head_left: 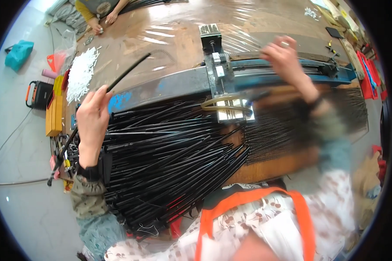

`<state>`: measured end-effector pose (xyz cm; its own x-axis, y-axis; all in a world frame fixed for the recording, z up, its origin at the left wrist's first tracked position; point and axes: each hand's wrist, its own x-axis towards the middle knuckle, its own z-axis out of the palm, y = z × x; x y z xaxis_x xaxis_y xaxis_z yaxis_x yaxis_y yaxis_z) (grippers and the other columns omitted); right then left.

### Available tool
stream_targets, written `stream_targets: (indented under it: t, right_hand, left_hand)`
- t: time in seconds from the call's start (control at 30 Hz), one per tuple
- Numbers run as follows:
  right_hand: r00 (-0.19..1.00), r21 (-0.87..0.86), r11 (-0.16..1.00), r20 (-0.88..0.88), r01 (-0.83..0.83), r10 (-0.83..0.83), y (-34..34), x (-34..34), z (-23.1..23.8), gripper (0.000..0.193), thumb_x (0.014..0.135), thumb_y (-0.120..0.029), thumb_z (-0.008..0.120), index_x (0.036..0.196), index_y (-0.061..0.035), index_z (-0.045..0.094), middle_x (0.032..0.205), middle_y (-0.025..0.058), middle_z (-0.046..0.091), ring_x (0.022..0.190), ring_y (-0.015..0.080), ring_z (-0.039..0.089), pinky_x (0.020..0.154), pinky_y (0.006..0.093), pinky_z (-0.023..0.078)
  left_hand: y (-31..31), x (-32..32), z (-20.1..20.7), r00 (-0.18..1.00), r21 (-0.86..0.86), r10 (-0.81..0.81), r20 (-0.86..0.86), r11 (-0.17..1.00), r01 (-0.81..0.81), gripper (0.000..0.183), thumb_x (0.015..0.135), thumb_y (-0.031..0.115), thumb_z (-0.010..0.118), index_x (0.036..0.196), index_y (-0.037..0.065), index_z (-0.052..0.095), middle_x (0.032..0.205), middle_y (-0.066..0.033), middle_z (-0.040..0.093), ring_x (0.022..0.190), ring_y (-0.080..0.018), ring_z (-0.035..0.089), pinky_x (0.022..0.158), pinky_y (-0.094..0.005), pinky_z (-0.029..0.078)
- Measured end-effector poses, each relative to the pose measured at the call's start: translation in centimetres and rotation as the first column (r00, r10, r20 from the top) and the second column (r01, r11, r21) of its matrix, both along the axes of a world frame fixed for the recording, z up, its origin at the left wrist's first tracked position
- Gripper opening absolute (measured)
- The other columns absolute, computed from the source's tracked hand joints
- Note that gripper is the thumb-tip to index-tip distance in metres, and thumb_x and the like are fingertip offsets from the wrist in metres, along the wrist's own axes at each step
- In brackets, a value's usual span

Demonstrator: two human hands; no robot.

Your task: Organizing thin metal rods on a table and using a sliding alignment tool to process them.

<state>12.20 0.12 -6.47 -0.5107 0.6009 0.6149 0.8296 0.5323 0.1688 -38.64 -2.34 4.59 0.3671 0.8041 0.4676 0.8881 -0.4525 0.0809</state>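
Observation:
My left hand point(93, 114) is closed around a long black tube point(133, 67), which slants up and away to the right. A thin coiled spring point(163, 54) shows faintly at the tube's far tip. My right hand point(285, 58), a little blurred, is raised over the blue metal rail point(170, 86) with its fingers curled together; what they hold, if anything, I cannot make out. Between the hands stands a clamp-like metal fixture point(220, 71) with a clear yellowish hose point(217, 103). Below it spreads a thick pile of black tubes point(161, 148).
Many thin springs point(272, 137) lie on the table right of the tubes. White sticks point(82, 74) are heaped at the far left, near a yellow box point(53, 111). Across the table, another person's hands point(111, 18) are at work. A red bin point(368, 76) is at the right edge.

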Motion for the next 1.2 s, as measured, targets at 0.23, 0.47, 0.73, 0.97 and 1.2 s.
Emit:
stream_targets:
  t: [0.23, 0.47, 0.73, 0.97, 1.2]
  right_hand:
    - [0.936, 0.011, 0.936, -0.002, 0.351, -0.351, -6.2, 16.4, 0.2, 0.009, 0.087, -0.007, 0.064, 0.094, -0.0075, 0.068, 0.088, 0.0084, 0.069, 0.092, 0.0278, 0.061, 0.092, 0.0428, 0.042]
    - [0.952, -0.046, 0.953, -0.058, 0.298, -0.301, -6.0, 16.7, -1.5, 0.005, 0.088, -0.006, 0.065, 0.092, -0.004, 0.063, 0.083, 0.0116, 0.059, 0.086, 0.031, 0.057, 0.084, 0.041, 0.044]
    - [0.937, -0.076, 0.947, -0.137, 0.313, -0.32, -5.8, 16.1, -2.2, 0.007, 0.089, -0.007, 0.066, 0.091, -0.0022, 0.061, 0.082, 0.0136, 0.056, 0.083, 0.0318, 0.056, 0.075, 0.0398, 0.044]
    - [0.953, -0.068, 0.951, 0.01, 0.301, -0.302, -8.6, 13.4, -1.0, 0.038, 0.092, -0.001, 0.062, 0.13, -0.0061, 0.065, 0.129, 0.0094, 0.066, 0.132, 0.0294, 0.049, 0.105, 0.0396, 0.041]
    - [0.973, -0.104, 0.988, -0.189, 0.117, -0.135, -10.9, 2.7, -0.3, 0.024, 0.085, -0.012, 0.073, 0.108, -0.0094, 0.07, 0.102, 0.0023, 0.072, 0.107, 0.0245, 0.062, 0.095, 0.0383, 0.037]
  left_hand:
    - [6.0, 12.7, -6.8, 0.906, -0.115, -0.424, -0.003, 0.9, 0.42, 0.018, 0.094, 0.026, 0.062, 0.092, 0.008, 0.063, 0.082, -0.0136, 0.063, 0.082, -0.0344, 0.065, 0.069, -0.0453, 0.053]
    - [5.6, 14.0, -9.4, 0.952, -0.192, -0.294, 0.084, 0.933, 0.305, 0.026, 0.096, 0.03, 0.059, 0.087, 0.006, 0.057, 0.081, -0.0151, 0.065, 0.08, -0.0364, 0.065, 0.068, -0.0461, 0.052]
    - [5.3, 14.9, -10.1, 0.928, -0.115, -0.338, 0.158, 0.927, 0.357, 0.024, 0.094, 0.027, 0.061, 0.082, 0.006, 0.061, 0.081, -0.0132, 0.067, 0.079, -0.0349, 0.066, 0.067, -0.0456, 0.051]
    - [6.2, 15.4, -10.4, 0.937, -0.181, -0.344, 0.062, 0.919, 0.35, 0.024, 0.096, 0.026, 0.06, 0.082, 0.006, 0.057, 0.076, -0.0165, 0.066, 0.072, -0.0384, 0.065, 0.062, -0.049, 0.051]
    - [5.5, 15.7, -9.6, 0.981, -0.283, -0.186, -0.057, 0.945, 0.163, 0.021, 0.098, 0.026, 0.056, 0.087, 0.008, 0.058, 0.075, -0.0184, 0.066, 0.072, -0.0418, 0.065, 0.061, -0.0529, 0.05]
